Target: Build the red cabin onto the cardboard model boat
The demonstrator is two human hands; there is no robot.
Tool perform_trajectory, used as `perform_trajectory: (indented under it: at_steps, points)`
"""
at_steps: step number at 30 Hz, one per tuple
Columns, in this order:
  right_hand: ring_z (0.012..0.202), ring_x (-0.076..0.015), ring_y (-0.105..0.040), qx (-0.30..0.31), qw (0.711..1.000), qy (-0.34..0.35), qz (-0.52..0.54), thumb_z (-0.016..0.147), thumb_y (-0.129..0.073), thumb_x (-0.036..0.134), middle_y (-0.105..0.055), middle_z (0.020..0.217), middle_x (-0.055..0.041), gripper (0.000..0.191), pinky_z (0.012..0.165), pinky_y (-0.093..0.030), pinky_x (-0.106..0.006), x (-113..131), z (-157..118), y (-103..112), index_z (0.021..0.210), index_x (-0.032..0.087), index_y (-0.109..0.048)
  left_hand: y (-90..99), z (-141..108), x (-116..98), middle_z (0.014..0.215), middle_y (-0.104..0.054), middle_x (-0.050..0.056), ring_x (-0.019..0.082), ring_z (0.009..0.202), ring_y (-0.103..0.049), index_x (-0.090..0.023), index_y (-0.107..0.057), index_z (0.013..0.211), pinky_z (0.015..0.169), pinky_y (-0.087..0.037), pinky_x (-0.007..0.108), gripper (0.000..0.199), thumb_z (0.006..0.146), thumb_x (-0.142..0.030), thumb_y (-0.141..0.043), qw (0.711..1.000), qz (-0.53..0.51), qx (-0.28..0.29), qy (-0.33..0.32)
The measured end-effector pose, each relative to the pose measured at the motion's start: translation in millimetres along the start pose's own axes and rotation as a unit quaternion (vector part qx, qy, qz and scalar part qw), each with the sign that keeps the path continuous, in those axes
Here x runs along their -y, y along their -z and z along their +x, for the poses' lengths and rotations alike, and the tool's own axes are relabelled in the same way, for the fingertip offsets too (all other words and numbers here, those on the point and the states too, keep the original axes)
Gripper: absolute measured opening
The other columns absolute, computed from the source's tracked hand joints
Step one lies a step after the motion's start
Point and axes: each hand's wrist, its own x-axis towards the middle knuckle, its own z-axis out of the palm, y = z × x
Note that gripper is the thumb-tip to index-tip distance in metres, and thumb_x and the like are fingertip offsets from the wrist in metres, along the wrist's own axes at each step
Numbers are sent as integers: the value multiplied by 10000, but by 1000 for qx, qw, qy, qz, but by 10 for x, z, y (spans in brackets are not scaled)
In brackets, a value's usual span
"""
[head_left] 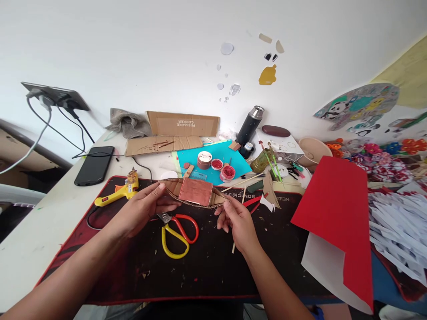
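Note:
A small cardboard boat (216, 198) with pointed ends and a reddish-brown painted cover across its middle is held level above the dark mat. My left hand (147, 206) pinches its left tip between thumb and fingers. At the right tip, my right hand (235, 218) grips the cardboard the same way, its lower fingers curled. Just below the boat lie scissors (180, 235) with one red and one yellow handle. A yellow glue gun (120, 192) rests left of my left hand. Behind the boat, open pots of red paint (227, 172) stand on a blue sheet (238, 166).
Left are a black phone (94, 166) and a power strip (55, 95) with cables. Cardboard pieces (183, 123) and a black flask (249, 125) line the wall. A glass jar (262, 164) holds brushes. Red card (336, 222) and white paper strips (396, 226) lie right.

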Motion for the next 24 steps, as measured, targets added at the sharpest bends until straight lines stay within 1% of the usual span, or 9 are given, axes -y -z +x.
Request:
perform_trajectory:
  at_steps: [2, 4, 7, 10, 12, 15, 18, 21, 24]
  points:
    - [477, -151, -646, -1, 1000, 3, -1, 849, -862, 655, -752, 776, -36, 561, 394, -333, -221, 10, 1, 3, 1140, 192, -739, 26, 6, -20, 995, -854, 121, 316, 930, -840, -179, -771, 955, 862, -719, 432, 498, 788, -622, -923, 1000, 17, -2, -5]
    - [475, -147, -640, -5, 1000, 5, -2, 846, -859, 668, -751, 770, -38, 543, 391, -329, -218, 16, 5, 1, 1081, 194, -739, 31, 9, -34, 985, -854, 122, 328, 919, -837, -184, -770, 939, 854, -722, 455, 492, 770, -616, -935, 1000, 27, -7, -8]
    - [476, -145, -633, -9, 1000, -1, -5, 838, -854, 694, -747, 754, -40, 529, 391, -329, -218, 23, 15, -6, 960, 199, -715, 21, 9, -30, 873, -827, 102, 331, 870, -831, -187, -757, 885, 844, -721, 466, 488, 756, -624, -934, 999, 38, -17, -17]
    - [475, -142, -623, -8, 1000, -6, -7, 840, -845, 710, -735, 733, -40, 536, 391, -327, -220, 37, 24, -11, 844, 202, -675, 20, 10, 1, 800, -792, 84, 319, 860, -824, -180, -759, 882, 835, -715, 440, 495, 775, -637, -913, 999, 39, -20, -25]
    - [469, -136, -612, -8, 1000, -4, -7, 846, -837, 713, -722, 717, -36, 546, 392, -322, -220, 51, 28, -14, 798, 201, -653, 24, 13, 23, 820, -798, 88, 302, 859, -821, -174, -769, 903, 828, -711, 410, 498, 764, -624, -929, 999, 27, -14, -15]
    - [466, -131, -604, -7, 1000, -3, -10, 850, -834, 711, -710, 705, -29, 547, 397, -323, -219, 63, 38, -18, 785, 199, -652, 28, 16, 38, 868, -816, 95, 285, 850, -819, -174, -782, 907, 830, -706, 387, 500, 738, -612, -955, 1000, 14, -5, -2]
    - [468, -130, -604, -11, 1000, -6, -10, 841, -841, 710, -702, 705, -25, 549, 399, -323, -219, 54, 56, -26, 780, 197, -655, 31, 13, 19, 922, -826, 84, 282, 842, -819, -191, -786, 958, 838, -705, 404, 503, 744, -616, -949, 999, 32, -13, -12]
    - [465, -125, -596, -29, 1000, -4, -6, 826, -849, 713, -696, 698, -19, 556, 397, -317, -219, 33, 78, -31, 771, 200, -642, 37, 3, -30, 985, -833, 66, 282, 845, -814, -215, -784, 1042, 868, -692, 422, 546, 763, -667, -910, 996, 84, -2, -17]
    - [466, -127, -600, -34, 999, -4, -17, 812, -860, 713, -696, 695, -17, 550, 393, -315, -218, 22, 99, -22, 812, 195, -675, 50, 2, -84, 943, -825, 50, 290, 858, -805, -220, -788, 1028, 873, -664, 406, 585, 779, -746, -845, 985, 170, 17, -28]
